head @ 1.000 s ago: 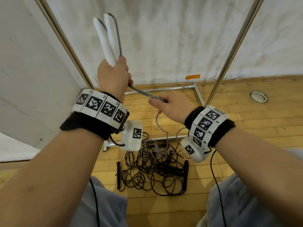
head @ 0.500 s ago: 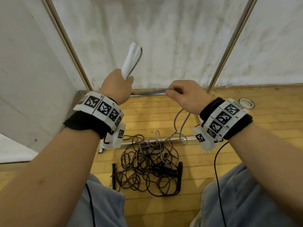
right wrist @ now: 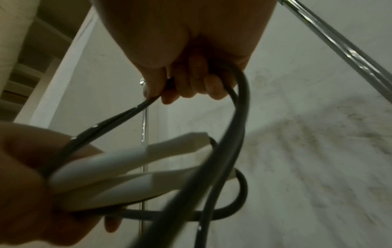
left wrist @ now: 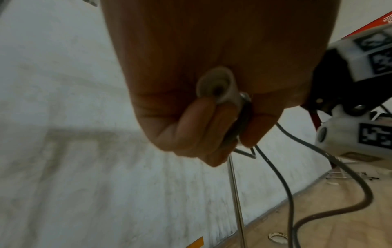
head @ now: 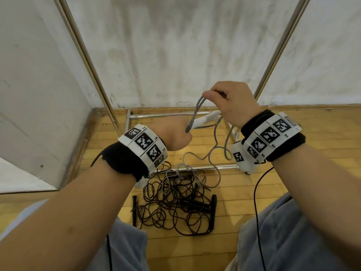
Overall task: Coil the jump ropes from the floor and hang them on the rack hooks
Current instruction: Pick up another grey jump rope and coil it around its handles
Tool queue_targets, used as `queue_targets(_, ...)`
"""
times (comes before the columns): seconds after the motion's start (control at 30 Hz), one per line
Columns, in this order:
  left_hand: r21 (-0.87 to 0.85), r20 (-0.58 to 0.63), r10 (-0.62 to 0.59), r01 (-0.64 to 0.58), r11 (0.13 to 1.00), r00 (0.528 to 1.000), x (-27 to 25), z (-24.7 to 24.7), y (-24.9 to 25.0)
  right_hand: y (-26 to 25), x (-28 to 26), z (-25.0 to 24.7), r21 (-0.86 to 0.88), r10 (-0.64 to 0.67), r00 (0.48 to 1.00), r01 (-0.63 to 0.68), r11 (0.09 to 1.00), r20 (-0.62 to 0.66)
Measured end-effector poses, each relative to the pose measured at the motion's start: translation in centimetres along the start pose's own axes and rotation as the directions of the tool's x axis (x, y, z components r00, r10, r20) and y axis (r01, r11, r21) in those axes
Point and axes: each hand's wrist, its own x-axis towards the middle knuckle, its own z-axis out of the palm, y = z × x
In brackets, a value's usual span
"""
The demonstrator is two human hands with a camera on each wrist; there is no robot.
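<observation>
My left hand [head: 175, 133] grips the two white handles [head: 207, 119] of a grey jump rope, which point right and away; the right wrist view shows the handles [right wrist: 135, 161] side by side in that fist. My right hand [head: 228, 100] is higher and to the right, holding the doubled grey cord [head: 195, 112] that runs down to the left fist. More grey cord [head: 213, 151] hangs in loops to the floor. A tangle of dark jump ropes [head: 175, 204] with black handles [head: 214, 210] lies on the floor between my knees.
The rack's chrome uprights [head: 88, 61] [head: 281, 47] rise left and right of my hands against a white wall. Its base bars [head: 175, 114] lie on the wooden floor. No hooks are in view. A black cable [head: 257, 202] hangs from my right wrist.
My left hand dropped and tipped the white handles from upright to pointing right. My right hand rose above it, drawing the grey cord up into a doubled strand.
</observation>
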Motion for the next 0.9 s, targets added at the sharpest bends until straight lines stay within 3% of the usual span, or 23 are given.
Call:
queue_targets(0.17, 0.027, -0.008, 0.024, -0.023, 0.999, 1.000, -0.3, 0.1, 0.3, 2.1, 0.6, -0.2, 0.040, 0.253, 0.967, -0.254, 0.966, 0.025)
queue_targets(0.33, -0.208, -0.055, 0.104, -0.113, 0.972, 0.993, -0.9, -1.2, 0.4, 3.3, 0.6, -1.6, 0.238, 0.325, 0.911, -0.385, 0.892, 0.253)
queue_targets(0.43, -0.462, -0.120, 0.089, -0.135, 0.877, 0.989, -1.2, -2.1, 0.5, 3.7, 0.3, -1.6, 0.486, 0.309, 0.898, -0.431, 0.760, 0.313)
queue_targets(0.53, -0.679, -0.174, 0.046, -0.154, 0.718, 0.984, -1.4, -2.5, 1.0, 3.4, 0.0, -0.1, 0.564, 0.304, 0.896, -0.440, 0.699, 0.322)
queue_targets(0.6, -0.770, -0.217, -0.039, -0.147, 0.621, 0.975, -1.2, -2.6, 1.2, 3.0, 0.0, 1.1, 0.497, 0.335, 0.898, -0.438, 0.749, 0.285)
queue_targets(0.7, -0.828, -0.265, -0.191, -0.122, 0.547, 0.945, -0.4, -2.6, 1.0, 1.7, -0.2, 2.5, 0.372, 0.297, 0.937, -0.345, 0.862, 0.182)
queue_targets(0.8, -0.844, -0.306, -0.241, -0.145, 0.517, 0.921, 0.0, -2.6, 0.5, 0.2, -0.8, 3.5, 0.266, 0.221, 0.962, -0.259, 0.929, 0.163)
queue_targets(0.9, -0.812, -0.354, -0.220, -0.182, 0.555, 0.909, 0.2, -2.5, 0.0, -0.9, -1.4, 4.2, 0.195, 0.202, 0.951, -0.249, 0.949, 0.234)
